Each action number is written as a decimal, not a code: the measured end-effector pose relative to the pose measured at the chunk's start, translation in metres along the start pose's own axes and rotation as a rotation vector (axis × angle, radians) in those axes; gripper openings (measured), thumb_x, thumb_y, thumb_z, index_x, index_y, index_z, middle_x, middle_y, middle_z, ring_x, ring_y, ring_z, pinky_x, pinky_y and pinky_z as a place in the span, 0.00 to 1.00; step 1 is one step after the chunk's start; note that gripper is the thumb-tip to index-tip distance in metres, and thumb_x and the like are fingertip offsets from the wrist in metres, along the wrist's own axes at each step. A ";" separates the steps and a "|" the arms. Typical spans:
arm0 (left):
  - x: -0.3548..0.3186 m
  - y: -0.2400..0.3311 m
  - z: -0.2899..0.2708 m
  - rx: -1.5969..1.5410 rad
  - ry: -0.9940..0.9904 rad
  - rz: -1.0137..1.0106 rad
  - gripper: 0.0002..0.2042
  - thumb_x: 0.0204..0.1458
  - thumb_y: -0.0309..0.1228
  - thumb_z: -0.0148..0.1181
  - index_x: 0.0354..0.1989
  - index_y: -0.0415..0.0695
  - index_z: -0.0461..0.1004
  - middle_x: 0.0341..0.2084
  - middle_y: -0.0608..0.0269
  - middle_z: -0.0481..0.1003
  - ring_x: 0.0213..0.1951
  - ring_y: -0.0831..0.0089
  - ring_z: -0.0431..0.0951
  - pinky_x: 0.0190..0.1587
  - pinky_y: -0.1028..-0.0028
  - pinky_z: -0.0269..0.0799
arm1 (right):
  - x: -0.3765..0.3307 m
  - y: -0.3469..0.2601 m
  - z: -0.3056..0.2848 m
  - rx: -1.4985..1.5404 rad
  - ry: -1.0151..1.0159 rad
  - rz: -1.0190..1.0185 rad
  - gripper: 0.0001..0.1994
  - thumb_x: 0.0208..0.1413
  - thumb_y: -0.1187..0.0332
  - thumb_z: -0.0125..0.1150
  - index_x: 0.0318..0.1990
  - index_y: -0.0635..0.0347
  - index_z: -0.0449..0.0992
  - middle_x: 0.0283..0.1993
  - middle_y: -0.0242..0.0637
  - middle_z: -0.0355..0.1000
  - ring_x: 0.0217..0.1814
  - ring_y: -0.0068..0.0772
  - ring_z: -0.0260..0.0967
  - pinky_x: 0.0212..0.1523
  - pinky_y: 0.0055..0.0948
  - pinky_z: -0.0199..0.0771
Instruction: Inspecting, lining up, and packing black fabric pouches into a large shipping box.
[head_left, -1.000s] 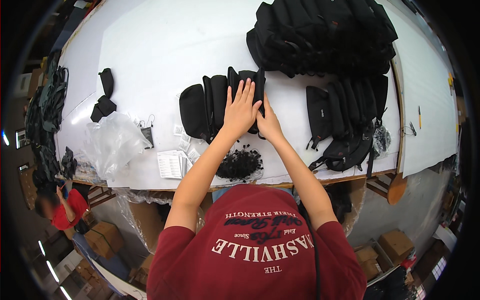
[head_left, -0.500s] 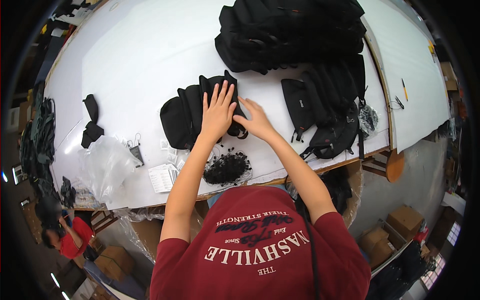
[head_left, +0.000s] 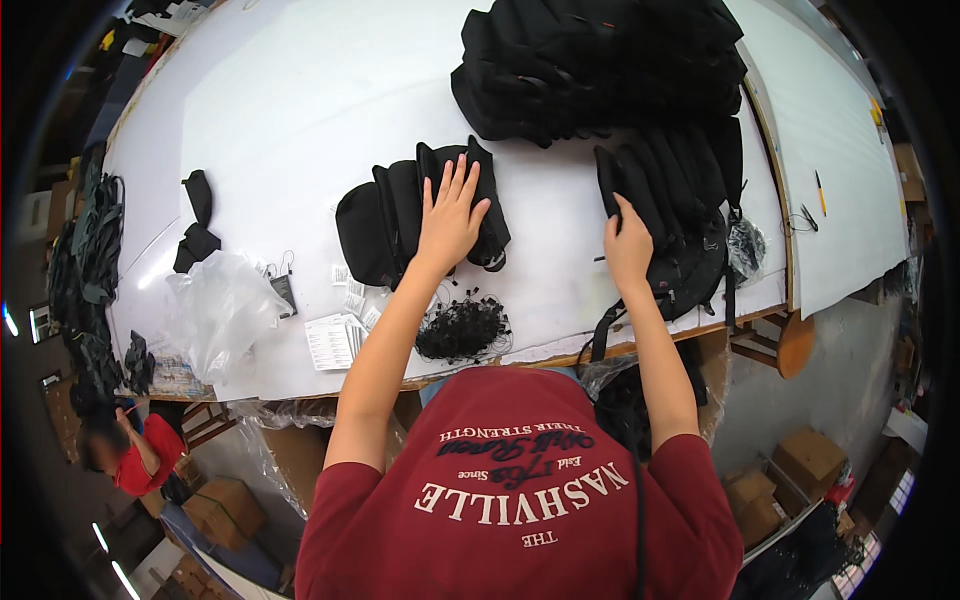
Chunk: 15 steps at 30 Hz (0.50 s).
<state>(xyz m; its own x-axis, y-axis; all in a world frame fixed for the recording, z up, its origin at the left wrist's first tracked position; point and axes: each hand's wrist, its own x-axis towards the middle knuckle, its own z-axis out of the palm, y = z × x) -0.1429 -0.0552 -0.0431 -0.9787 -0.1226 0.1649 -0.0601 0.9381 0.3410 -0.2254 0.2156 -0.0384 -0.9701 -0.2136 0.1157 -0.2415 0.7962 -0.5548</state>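
- While the left hand (head_left: 452, 222) is laid flat, fingers spread, on the left black pouches (head_left: 366, 238), the right black pouches (head_left: 676, 190) are touched at their nine-o'clock edge by the nearer right hand (head_left: 629, 248).
- They are ranged toward its one o'clock, long axes angled eleven-to-five.
- Whether the right's grip is closed cannot be told.

One wide fisheye, worn on the head, looks steeply down from close above the hands (head_left: 450, 232) and counter (head_left: 290, 120).

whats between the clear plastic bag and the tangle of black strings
In the head view, a small black tag beside the bag, then white printed slips, then the left forearm crossing beside the tangle.
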 end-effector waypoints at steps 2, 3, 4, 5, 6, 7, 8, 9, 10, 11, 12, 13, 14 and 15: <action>0.003 0.020 -0.011 -0.093 0.044 -0.028 0.26 0.60 0.39 0.48 0.67 0.46 0.56 0.68 0.56 0.54 0.69 0.60 0.51 0.69 0.54 0.38 | 0.003 0.000 -0.003 0.490 0.029 0.137 0.17 0.55 0.77 0.52 0.53 0.62 0.72 0.37 0.43 0.78 0.37 0.34 0.76 0.41 0.25 0.72; 0.003 0.033 -0.022 -0.203 0.113 0.021 0.26 0.60 0.38 0.49 0.66 0.46 0.58 0.68 0.56 0.54 0.69 0.60 0.51 0.69 0.56 0.38 | 0.002 -0.005 -0.008 0.785 -0.059 0.217 0.17 0.56 0.78 0.51 0.54 0.62 0.72 0.39 0.41 0.78 0.38 0.29 0.75 0.40 0.23 0.71; 0.001 0.046 -0.033 -0.311 0.185 0.065 0.26 0.59 0.36 0.51 0.66 0.46 0.59 0.67 0.56 0.55 0.69 0.60 0.51 0.69 0.57 0.37 | 0.001 -0.016 -0.014 1.079 -0.153 0.294 0.17 0.58 0.79 0.50 0.54 0.62 0.71 0.40 0.40 0.78 0.40 0.24 0.75 0.40 0.20 0.71; -0.003 0.062 -0.043 -0.329 0.167 0.139 0.25 0.58 0.35 0.51 0.65 0.47 0.60 0.67 0.57 0.56 0.69 0.61 0.51 0.69 0.60 0.37 | -0.002 -0.029 -0.015 1.333 -0.237 0.402 0.17 0.59 0.81 0.49 0.56 0.63 0.69 0.41 0.37 0.77 0.41 0.20 0.73 0.41 0.16 0.71; -0.009 0.078 -0.050 -0.385 0.080 0.206 0.26 0.57 0.36 0.53 0.66 0.50 0.60 0.68 0.59 0.55 0.69 0.62 0.51 0.69 0.60 0.38 | -0.005 -0.027 -0.015 1.380 -0.382 0.391 0.21 0.59 0.78 0.51 0.61 0.63 0.64 0.46 0.36 0.76 0.43 0.20 0.74 0.42 0.15 0.72; -0.014 0.088 -0.050 -0.323 0.013 0.255 0.27 0.56 0.36 0.54 0.66 0.51 0.60 0.68 0.60 0.55 0.69 0.61 0.51 0.69 0.58 0.38 | -0.008 -0.042 -0.020 1.410 -0.414 0.447 0.22 0.59 0.78 0.51 0.62 0.64 0.63 0.46 0.37 0.76 0.43 0.19 0.74 0.41 0.14 0.73; -0.017 0.092 -0.049 -0.261 -0.054 0.302 0.28 0.56 0.37 0.55 0.66 0.52 0.60 0.68 0.61 0.55 0.69 0.60 0.52 0.69 0.56 0.39 | -0.010 -0.056 -0.025 1.438 -0.447 0.504 0.23 0.59 0.77 0.51 0.63 0.65 0.61 0.46 0.37 0.76 0.43 0.19 0.75 0.40 0.14 0.73; -0.013 0.082 -0.037 -0.110 -0.001 0.281 0.27 0.58 0.42 0.52 0.67 0.54 0.58 0.68 0.64 0.54 0.69 0.60 0.51 0.69 0.54 0.38 | -0.014 -0.052 -0.019 1.499 -0.462 0.490 0.24 0.59 0.78 0.51 0.63 0.67 0.60 0.45 0.36 0.77 0.41 0.19 0.75 0.38 0.14 0.75; -0.006 0.070 -0.033 -0.022 -0.020 0.063 0.27 0.61 0.42 0.48 0.68 0.51 0.56 0.69 0.60 0.52 0.70 0.59 0.49 0.68 0.51 0.40 | -0.017 -0.053 -0.021 1.499 -0.457 0.497 0.24 0.59 0.78 0.51 0.63 0.67 0.60 0.45 0.36 0.77 0.41 0.19 0.75 0.38 0.14 0.75; -0.005 0.049 -0.027 -0.053 0.066 -0.156 0.27 0.61 0.41 0.47 0.68 0.49 0.54 0.69 0.57 0.51 0.70 0.59 0.48 0.68 0.51 0.38 | -0.018 -0.058 -0.027 1.441 -0.481 0.531 0.24 0.58 0.78 0.52 0.63 0.67 0.60 0.44 0.36 0.77 0.41 0.19 0.75 0.38 0.14 0.75; -0.006 0.030 -0.023 -0.086 0.153 -0.374 0.28 0.62 0.41 0.46 0.69 0.46 0.53 0.69 0.55 0.50 0.70 0.58 0.46 0.68 0.51 0.36 | -0.017 -0.063 -0.032 1.381 -0.503 0.563 0.24 0.58 0.78 0.52 0.63 0.67 0.60 0.44 0.36 0.77 0.41 0.19 0.75 0.38 0.14 0.75; -0.004 0.032 -0.042 -0.157 0.226 -0.290 0.28 0.62 0.39 0.45 0.69 0.45 0.52 0.69 0.54 0.49 0.71 0.58 0.46 0.68 0.51 0.33 | -0.018 -0.068 -0.039 1.381 -0.495 0.571 0.24 0.58 0.78 0.52 0.63 0.67 0.60 0.44 0.36 0.77 0.41 0.19 0.75 0.38 0.14 0.75; -0.005 0.039 -0.060 -0.229 0.299 -0.206 0.28 0.62 0.38 0.44 0.69 0.43 0.51 0.70 0.52 0.48 0.71 0.57 0.45 0.68 0.52 0.31 | -0.018 -0.074 -0.046 1.392 -0.510 0.558 0.24 0.58 0.78 0.52 0.63 0.68 0.60 0.43 0.36 0.77 0.40 0.19 0.75 0.38 0.14 0.76; -0.010 0.053 -0.075 -0.183 0.261 -0.103 0.28 0.61 0.37 0.46 0.69 0.44 0.51 0.70 0.53 0.48 0.71 0.57 0.44 0.68 0.53 0.28 | -0.020 -0.080 -0.051 1.401 -0.538 0.538 0.25 0.57 0.79 0.52 0.63 0.68 0.60 0.43 0.36 0.77 0.40 0.19 0.75 0.38 0.15 0.76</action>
<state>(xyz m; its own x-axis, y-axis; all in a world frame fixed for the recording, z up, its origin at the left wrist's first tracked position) -0.1214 -0.0290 0.0429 -0.8843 -0.3153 0.3444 -0.0969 0.8454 0.5252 -0.1879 0.1852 0.0456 -0.7350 -0.4997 -0.4583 0.6196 -0.2205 -0.7533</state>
